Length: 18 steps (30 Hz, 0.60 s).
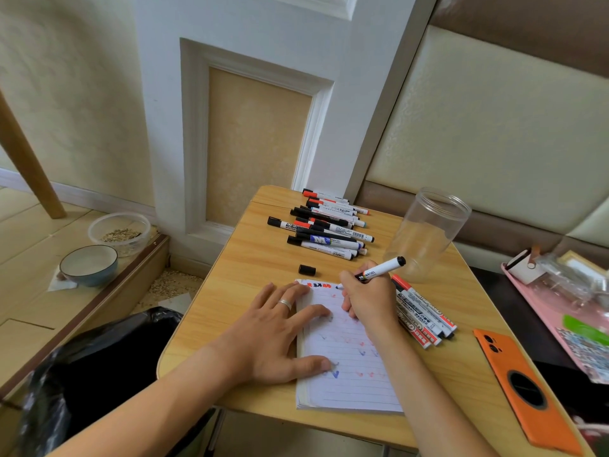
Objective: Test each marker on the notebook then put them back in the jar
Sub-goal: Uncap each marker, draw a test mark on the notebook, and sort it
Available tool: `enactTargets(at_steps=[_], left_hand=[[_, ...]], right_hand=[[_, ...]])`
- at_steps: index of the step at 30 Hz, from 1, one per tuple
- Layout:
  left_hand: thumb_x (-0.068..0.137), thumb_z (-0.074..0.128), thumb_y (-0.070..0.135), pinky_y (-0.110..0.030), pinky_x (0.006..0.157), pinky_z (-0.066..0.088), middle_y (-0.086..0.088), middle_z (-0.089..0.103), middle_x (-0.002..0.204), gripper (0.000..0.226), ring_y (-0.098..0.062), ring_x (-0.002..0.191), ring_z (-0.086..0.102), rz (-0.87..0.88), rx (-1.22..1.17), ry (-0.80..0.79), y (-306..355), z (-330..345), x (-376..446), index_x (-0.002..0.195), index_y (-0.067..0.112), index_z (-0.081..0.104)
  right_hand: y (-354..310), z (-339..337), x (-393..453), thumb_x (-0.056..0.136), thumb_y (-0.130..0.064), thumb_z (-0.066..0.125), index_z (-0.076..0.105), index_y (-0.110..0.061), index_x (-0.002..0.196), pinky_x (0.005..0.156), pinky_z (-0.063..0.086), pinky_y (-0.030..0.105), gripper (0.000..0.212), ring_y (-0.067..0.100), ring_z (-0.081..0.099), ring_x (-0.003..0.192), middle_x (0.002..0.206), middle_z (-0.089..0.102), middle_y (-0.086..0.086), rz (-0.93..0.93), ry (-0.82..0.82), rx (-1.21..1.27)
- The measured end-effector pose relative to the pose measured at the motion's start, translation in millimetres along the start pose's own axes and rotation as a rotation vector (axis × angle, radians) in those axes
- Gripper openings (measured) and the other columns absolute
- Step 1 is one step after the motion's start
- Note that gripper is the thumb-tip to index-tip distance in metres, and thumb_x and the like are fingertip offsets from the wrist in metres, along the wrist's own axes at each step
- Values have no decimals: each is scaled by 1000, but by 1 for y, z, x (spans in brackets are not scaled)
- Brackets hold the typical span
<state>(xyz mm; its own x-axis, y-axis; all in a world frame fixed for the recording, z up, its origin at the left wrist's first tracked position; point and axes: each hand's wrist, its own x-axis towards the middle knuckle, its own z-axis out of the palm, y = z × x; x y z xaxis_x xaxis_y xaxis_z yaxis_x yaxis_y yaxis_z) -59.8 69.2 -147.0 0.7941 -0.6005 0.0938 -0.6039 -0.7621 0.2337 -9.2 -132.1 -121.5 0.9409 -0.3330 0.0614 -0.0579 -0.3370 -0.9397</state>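
A lined notebook [352,387] with red and blue test marks lies on the small wooden table [257,258]. My left hand [280,328] rests flat on its left edge with spread fingers. My right hand [369,298] grips an uncapped white marker [382,268] with its tip on the top of the page. A loose black cap [307,269] lies just above the notebook. A pile of several markers [326,225] sits at the table's far end. Several more markers [425,315] lie right of the notebook. The clear plastic jar [428,232] stands upright behind my right hand with nothing inside.
An orange phone [524,387] lies at the table's right edge. A pink tray [566,311] with clutter sits further right. On the floor to the left are a blue bowl [88,263], a clear container [119,229] and a black bag [99,367].
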Motion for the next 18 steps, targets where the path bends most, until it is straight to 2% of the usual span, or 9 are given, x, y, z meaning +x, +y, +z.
enactTargets(at_steps=[4,14,18], left_hand=[[86,28,89,-48,126,-5,-3,7,168,78,-18,156,-4,-1,1,3,0,0,0,153,50,15],[85,33,88,-48,126,-7,-1,9,168,76,-16,155,-3,7,-29,-7,1,-3,3,151,52,17],[86,34,87,-48,125,2,0,18,164,71,-19,153,8,-1,-66,-12,2,-10,6,147,52,27]], right_hand=[[1,-1,0,88,-11,66,56,-11,81,43,41,28,12,26,58,47,53,62,10,-16,9,6],[1,0,-1,88,-11,67,53,-12,82,39,38,23,15,16,56,43,61,63,11,-32,-40,-37],[2,1,-1,90,-12,65,52,-11,83,39,38,22,15,18,55,42,60,61,13,-59,-35,-36]])
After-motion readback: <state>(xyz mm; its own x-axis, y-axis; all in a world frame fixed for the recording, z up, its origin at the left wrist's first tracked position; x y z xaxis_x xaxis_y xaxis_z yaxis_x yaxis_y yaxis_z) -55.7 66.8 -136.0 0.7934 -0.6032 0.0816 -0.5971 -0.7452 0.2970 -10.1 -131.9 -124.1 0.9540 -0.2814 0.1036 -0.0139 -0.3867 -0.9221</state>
